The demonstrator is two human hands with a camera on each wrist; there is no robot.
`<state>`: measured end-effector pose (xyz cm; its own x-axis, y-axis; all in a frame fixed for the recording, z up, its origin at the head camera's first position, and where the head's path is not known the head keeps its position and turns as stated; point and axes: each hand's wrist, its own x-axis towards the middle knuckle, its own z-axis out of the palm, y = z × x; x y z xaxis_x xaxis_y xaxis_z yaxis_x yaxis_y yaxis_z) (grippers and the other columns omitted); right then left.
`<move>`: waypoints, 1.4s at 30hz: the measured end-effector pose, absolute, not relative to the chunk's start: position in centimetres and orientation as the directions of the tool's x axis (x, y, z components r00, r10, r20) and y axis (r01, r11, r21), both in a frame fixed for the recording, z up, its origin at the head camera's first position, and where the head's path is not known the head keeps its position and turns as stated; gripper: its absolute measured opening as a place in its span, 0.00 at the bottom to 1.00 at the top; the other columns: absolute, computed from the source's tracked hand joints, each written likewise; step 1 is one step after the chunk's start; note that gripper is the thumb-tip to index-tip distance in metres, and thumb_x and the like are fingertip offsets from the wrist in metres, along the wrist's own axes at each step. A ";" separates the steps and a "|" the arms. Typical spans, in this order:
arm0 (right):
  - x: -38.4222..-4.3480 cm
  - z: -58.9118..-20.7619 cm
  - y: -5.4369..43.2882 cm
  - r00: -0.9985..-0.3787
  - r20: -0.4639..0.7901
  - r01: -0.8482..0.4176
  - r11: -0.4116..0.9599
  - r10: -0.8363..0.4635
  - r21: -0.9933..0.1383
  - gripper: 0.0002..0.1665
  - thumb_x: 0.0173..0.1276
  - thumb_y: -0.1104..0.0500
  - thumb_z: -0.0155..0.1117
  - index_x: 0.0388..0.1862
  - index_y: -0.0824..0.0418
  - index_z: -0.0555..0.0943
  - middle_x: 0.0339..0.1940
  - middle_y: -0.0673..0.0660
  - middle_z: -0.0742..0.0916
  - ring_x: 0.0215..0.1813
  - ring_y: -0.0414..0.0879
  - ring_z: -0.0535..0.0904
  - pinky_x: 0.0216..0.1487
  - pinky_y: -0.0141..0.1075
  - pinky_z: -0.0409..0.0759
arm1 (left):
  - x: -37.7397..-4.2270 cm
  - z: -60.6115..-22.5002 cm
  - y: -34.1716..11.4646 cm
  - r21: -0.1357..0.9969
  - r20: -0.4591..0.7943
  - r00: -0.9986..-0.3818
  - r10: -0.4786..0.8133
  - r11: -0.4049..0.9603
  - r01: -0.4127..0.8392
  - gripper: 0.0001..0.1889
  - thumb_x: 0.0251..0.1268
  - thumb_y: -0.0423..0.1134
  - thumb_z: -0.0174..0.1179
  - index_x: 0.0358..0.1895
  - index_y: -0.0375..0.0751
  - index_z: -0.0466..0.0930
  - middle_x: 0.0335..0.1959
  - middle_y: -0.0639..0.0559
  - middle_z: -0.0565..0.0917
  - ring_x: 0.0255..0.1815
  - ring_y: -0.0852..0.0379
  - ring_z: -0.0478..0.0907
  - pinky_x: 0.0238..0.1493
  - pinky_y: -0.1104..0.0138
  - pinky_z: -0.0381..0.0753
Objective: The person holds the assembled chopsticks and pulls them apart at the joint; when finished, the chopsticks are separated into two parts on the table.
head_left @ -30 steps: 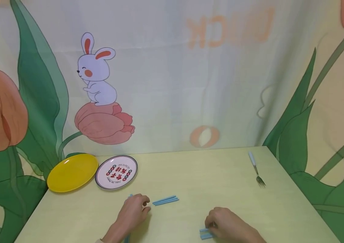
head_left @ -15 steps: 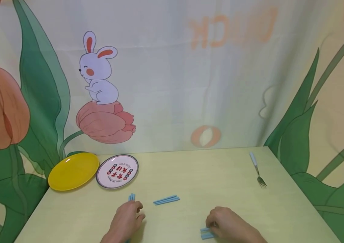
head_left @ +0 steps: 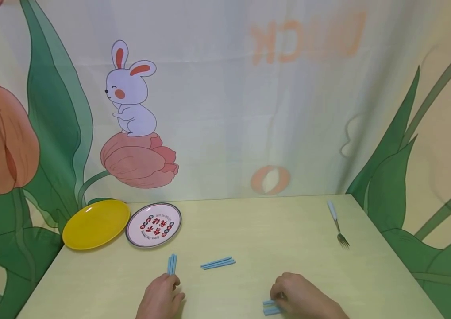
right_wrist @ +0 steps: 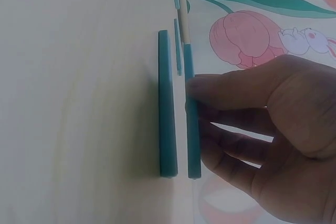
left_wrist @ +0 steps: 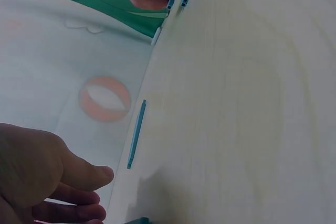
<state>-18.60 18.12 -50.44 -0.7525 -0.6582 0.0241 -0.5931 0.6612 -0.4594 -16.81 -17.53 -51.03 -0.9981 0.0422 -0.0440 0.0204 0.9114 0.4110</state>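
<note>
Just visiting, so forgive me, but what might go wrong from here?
The right hand pinches a blue stick close beside another stick, so a slip might knock that one askew. The yellow plate seems to overhang the left edge of the table; a bump could tip it off.

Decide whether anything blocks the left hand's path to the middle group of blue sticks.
Nothing visible does: in the head view, between the left hand and the middle group, only tabletop shows. The left group lies to one side of that line.

head view: bright, even | wrist views: dimmer | table (left_wrist: 236, 103): soft shadow
</note>
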 end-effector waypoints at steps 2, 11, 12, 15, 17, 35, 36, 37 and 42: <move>-18.6 -50.4 18.1 -0.765 -0.019 -0.560 0.679 -0.644 -0.475 0.07 0.61 0.63 0.66 0.30 0.52 0.89 0.30 0.36 0.84 0.33 0.29 0.73 0.36 0.28 0.76 | -16.6 -51.3 -17.6 0.410 -0.048 -0.998 0.029 0.912 0.007 0.11 0.52 0.40 0.72 0.35 0.41 0.81 0.28 0.54 0.77 0.28 0.58 0.70 0.33 0.63 0.73; -18.7 -50.5 18.0 -0.768 -0.073 -0.526 0.692 -0.636 -0.495 0.06 0.61 0.62 0.67 0.31 0.52 0.89 0.29 0.35 0.84 0.32 0.28 0.72 0.35 0.28 0.75 | -16.1 -52.0 -18.1 0.418 -0.093 -0.996 -0.005 0.908 -0.044 0.15 0.50 0.43 0.73 0.35 0.40 0.78 0.27 0.53 0.72 0.27 0.56 0.66 0.31 0.64 0.69; -18.7 -50.5 18.0 -0.770 -0.079 -0.520 0.694 -0.633 -0.499 0.06 0.61 0.62 0.68 0.31 0.52 0.89 0.29 0.35 0.84 0.32 0.28 0.72 0.35 0.28 0.75 | -16.1 -52.0 -18.1 0.417 -0.103 -0.995 -0.012 0.907 -0.054 0.16 0.50 0.43 0.73 0.35 0.40 0.78 0.27 0.53 0.72 0.27 0.56 0.66 0.30 0.64 0.68; -18.7 -50.4 18.0 -0.773 -0.093 -0.507 0.700 -0.627 -0.503 0.06 0.61 0.61 0.68 0.31 0.52 0.89 0.29 0.35 0.84 0.32 0.28 0.73 0.35 0.28 0.75 | -16.2 -52.0 -18.0 0.415 -0.145 -0.989 -0.039 0.905 -0.096 0.17 0.51 0.44 0.73 0.36 0.40 0.77 0.28 0.52 0.72 0.27 0.55 0.67 0.30 0.64 0.68; -18.6 -50.5 18.0 -0.771 -0.087 -0.514 0.697 -0.631 -0.500 0.06 0.61 0.62 0.68 0.31 0.52 0.89 0.29 0.36 0.84 0.32 0.29 0.73 0.35 0.28 0.75 | -16.2 -52.0 -18.0 0.412 -0.165 -0.985 -0.050 0.904 -0.115 0.17 0.51 0.45 0.73 0.36 0.40 0.76 0.28 0.51 0.72 0.27 0.55 0.67 0.30 0.64 0.69; -18.6 -50.6 17.9 -0.765 -0.060 -0.535 0.685 -0.641 -0.495 0.07 0.60 0.64 0.68 0.30 0.53 0.89 0.29 0.36 0.84 0.33 0.29 0.73 0.35 0.28 0.75 | -16.3 -52.3 -17.9 0.352 -0.213 -0.972 -0.100 0.920 -0.172 0.17 0.52 0.44 0.71 0.31 0.39 0.72 0.25 0.49 0.70 0.26 0.54 0.68 0.30 0.63 0.70; -18.7 -50.6 17.9 -0.765 -0.063 -0.534 0.686 -0.641 -0.494 0.07 0.59 0.64 0.68 0.30 0.53 0.89 0.29 0.36 0.84 0.33 0.29 0.73 0.35 0.28 0.76 | -16.2 -52.3 -18.0 0.352 -0.210 -0.973 -0.100 0.920 -0.171 0.17 0.52 0.44 0.71 0.31 0.39 0.72 0.25 0.49 0.69 0.26 0.54 0.68 0.29 0.63 0.70; -18.7 -50.6 17.9 -0.765 -0.064 -0.534 0.687 -0.641 -0.492 0.06 0.60 0.64 0.68 0.30 0.53 0.89 0.29 0.36 0.84 0.33 0.29 0.73 0.35 0.28 0.76 | -16.2 -52.3 -18.0 0.352 -0.209 -0.973 -0.099 0.920 -0.169 0.17 0.53 0.44 0.71 0.31 0.39 0.72 0.25 0.49 0.69 0.26 0.54 0.68 0.29 0.63 0.70; -18.8 -50.6 17.9 -0.764 -0.075 -0.535 0.693 -0.641 -0.484 0.06 0.60 0.63 0.68 0.30 0.52 0.89 0.29 0.36 0.84 0.32 0.28 0.73 0.35 0.28 0.75 | -16.1 -52.3 -18.1 0.362 -0.208 -0.973 -0.104 0.916 -0.175 0.17 0.53 0.44 0.71 0.30 0.39 0.71 0.23 0.49 0.69 0.24 0.55 0.68 0.27 0.64 0.69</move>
<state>-18.84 17.89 -50.59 -0.7635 -0.6414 -0.0754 -0.5345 0.6932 -0.4836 -16.13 -18.06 -52.34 -0.9726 -0.1038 -0.2078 -0.1750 0.9158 0.3615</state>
